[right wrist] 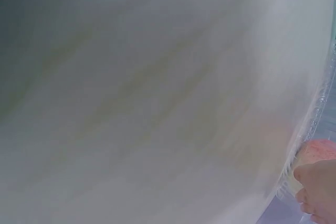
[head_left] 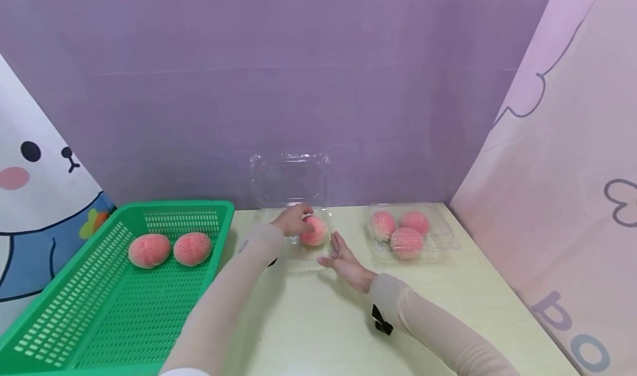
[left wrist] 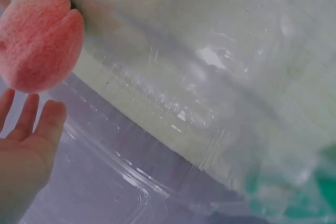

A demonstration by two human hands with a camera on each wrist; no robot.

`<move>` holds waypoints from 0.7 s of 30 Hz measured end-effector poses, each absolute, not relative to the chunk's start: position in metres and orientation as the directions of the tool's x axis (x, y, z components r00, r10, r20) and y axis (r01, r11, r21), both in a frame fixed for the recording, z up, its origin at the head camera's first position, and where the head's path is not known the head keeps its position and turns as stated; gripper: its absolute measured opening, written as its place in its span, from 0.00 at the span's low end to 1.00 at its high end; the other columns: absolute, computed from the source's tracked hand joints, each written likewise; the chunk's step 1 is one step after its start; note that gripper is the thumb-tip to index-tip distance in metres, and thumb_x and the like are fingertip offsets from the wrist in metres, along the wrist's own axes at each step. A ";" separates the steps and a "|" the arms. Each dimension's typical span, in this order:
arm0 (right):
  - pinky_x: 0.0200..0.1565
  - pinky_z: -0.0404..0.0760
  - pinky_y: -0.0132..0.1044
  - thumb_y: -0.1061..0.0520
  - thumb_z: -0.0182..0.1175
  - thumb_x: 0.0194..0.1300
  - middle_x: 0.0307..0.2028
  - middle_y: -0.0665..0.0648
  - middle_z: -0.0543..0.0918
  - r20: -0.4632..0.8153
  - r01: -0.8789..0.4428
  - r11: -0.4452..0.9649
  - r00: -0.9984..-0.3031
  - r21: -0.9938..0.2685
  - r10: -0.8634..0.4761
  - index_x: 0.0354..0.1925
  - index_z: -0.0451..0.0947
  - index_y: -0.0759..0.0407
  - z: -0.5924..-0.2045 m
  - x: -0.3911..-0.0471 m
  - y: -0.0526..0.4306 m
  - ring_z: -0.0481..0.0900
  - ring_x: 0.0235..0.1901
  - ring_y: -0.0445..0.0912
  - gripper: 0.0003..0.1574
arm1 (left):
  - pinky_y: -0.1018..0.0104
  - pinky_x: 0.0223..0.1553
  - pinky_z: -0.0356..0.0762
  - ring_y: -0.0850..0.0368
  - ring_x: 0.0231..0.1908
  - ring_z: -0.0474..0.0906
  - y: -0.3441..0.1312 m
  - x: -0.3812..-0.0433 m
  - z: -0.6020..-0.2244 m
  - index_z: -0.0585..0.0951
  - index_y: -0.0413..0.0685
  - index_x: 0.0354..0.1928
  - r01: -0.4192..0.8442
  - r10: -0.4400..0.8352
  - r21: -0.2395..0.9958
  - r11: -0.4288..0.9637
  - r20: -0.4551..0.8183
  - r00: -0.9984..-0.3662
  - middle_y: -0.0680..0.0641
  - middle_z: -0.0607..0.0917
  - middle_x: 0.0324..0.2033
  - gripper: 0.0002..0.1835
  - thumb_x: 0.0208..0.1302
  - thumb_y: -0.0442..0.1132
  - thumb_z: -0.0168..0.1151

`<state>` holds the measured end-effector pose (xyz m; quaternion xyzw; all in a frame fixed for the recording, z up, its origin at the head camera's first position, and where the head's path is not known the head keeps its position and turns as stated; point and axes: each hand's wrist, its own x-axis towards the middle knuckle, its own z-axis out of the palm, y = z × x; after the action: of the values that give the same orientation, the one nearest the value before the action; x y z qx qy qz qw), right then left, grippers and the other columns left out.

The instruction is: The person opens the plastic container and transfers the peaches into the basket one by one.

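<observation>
A pink peach (head_left: 313, 231) sits in the clear plastic box (head_left: 298, 261), whose lid (head_left: 290, 181) stands raised behind it. My left hand (head_left: 293, 220) reaches over that box, its thumb and spread fingers on either side of the peach. In the left wrist view, the fingertips (left wrist: 32, 100) lie right at the fruit's edge, the fingers nearly straight. My right hand (head_left: 348, 262) is at the box's right side, fingers extended and holding nothing. At the corner of the right wrist view, the right hand (right wrist: 320, 188) overlaps a peach (right wrist: 317, 150).
To the right, another clear plastic box (head_left: 440, 246) contains three peaches, including the front one (head_left: 407, 243). A green basket (head_left: 219, 249) on the left has two peaches, one of them (head_left: 192, 249) near its right wall. Behind the table hangs a purple backdrop (head_left: 278, 88).
</observation>
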<state>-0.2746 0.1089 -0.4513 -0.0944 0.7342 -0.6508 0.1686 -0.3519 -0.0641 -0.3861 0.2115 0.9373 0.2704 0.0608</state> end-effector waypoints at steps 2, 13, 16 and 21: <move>0.67 0.39 0.55 0.60 0.56 0.62 0.71 0.59 0.30 -0.124 0.080 0.136 -0.927 -0.988 -0.354 0.70 0.22 0.58 -0.452 -0.275 0.109 0.32 0.70 0.56 0.58 | 0.56 0.57 0.69 0.46 0.54 0.72 -0.062 -0.352 -0.389 0.73 0.36 0.55 0.353 0.426 0.557 0.752 -0.001 -0.905 0.39 0.77 0.52 0.26 0.53 0.36 0.62; 0.68 0.42 0.53 0.62 0.56 0.61 0.72 0.59 0.33 -0.109 0.067 0.136 -0.938 -0.988 -0.329 0.70 0.24 0.59 -0.450 -0.273 0.107 0.35 0.70 0.56 0.57 | 0.56 0.55 0.70 0.49 0.52 0.72 -0.057 -0.358 -0.408 0.72 0.41 0.58 0.331 0.399 0.569 0.753 0.006 -0.917 0.42 0.76 0.53 0.32 0.48 0.40 0.68; 0.68 0.43 0.52 0.63 0.57 0.61 0.72 0.59 0.34 -0.098 0.054 0.143 -0.942 -0.988 -0.320 0.70 0.25 0.60 -0.450 -0.275 0.107 0.35 0.70 0.56 0.58 | 0.56 0.56 0.70 0.49 0.52 0.73 -0.057 -0.361 -0.413 0.72 0.42 0.58 0.317 0.393 0.584 0.747 -0.003 -0.920 0.42 0.76 0.52 0.33 0.47 0.40 0.69; 0.68 0.42 0.51 0.61 0.58 0.59 0.72 0.59 0.34 -0.104 0.054 0.164 -0.945 -0.985 -0.310 0.70 0.26 0.59 -0.450 -0.275 0.108 0.34 0.70 0.55 0.59 | 0.56 0.55 0.71 0.50 0.51 0.73 -0.058 -0.362 -0.419 0.71 0.45 0.59 0.289 0.385 0.607 0.740 -0.030 -0.922 0.42 0.75 0.51 0.36 0.44 0.39 0.70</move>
<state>-0.2754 0.1084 -0.4502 -0.0853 0.7496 -0.6408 0.1421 -0.3621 -0.0580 -0.4188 0.1815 0.9295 0.3116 0.0771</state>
